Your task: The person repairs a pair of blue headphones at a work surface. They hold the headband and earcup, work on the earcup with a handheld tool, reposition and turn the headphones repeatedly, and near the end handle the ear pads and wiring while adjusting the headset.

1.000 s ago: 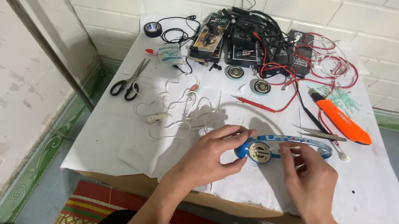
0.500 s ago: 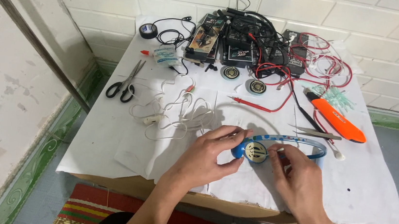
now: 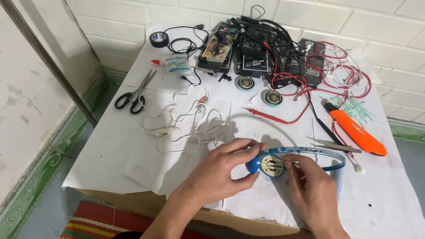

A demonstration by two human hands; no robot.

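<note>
Blue plastic headband headphone with a round earcup and cream slotted grille, lying near the front edge of the white paper-covered worktop, its thin blue band arching to the right. Left hand closes its grip on the left rim of the earcup, thumb and forefinger pinching it; right hand grips the right side of the same earcup, fingertips at the grille. Compared with half a second ago, both hands remain on the earcup in nearly the same pose and the headphone has not shifted on the worktop; work on the earcup appears to be in progress rather than finished. Just left, a tangle of thin white earphone cable. Far left, black-handled scissors. Right, metal tweezers and an orange utility knife. Farther back, two round loose speaker drivers and red test leads lie in front of black electronic boxes.
</note>
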